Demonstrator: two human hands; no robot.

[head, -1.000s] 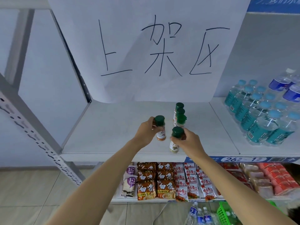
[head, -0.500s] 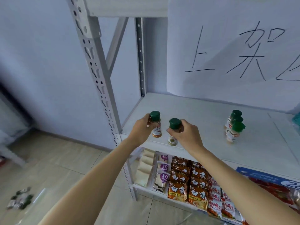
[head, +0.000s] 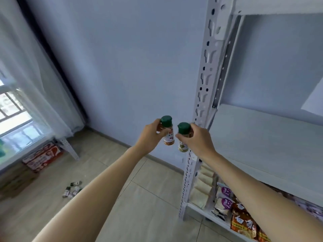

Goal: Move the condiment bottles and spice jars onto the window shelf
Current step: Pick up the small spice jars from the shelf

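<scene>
My left hand (head: 150, 137) grips a green-capped spice jar with orange powder (head: 168, 132), held upright in the air. My right hand (head: 197, 139) grips a second green-capped spice jar with pale powder (head: 183, 138) right beside it. Both jars hang left of the white metal rack's corner post (head: 205, 88), off its shelf board (head: 265, 137). Several small jars (head: 72, 189) lie on the tiled floor at lower left. A window (head: 12, 116) with a sheer curtain is at the far left.
A red and white carton (head: 43, 156) sits on the floor under the window beside a white metal leg (head: 69, 148). The rack's lower shelf holds snack packets (head: 243, 222). A blue wall stands ahead.
The view has swung left, away from the rack toward the window. Both hands have carried their jars off the shelf and now hold them left of the corner post.
</scene>
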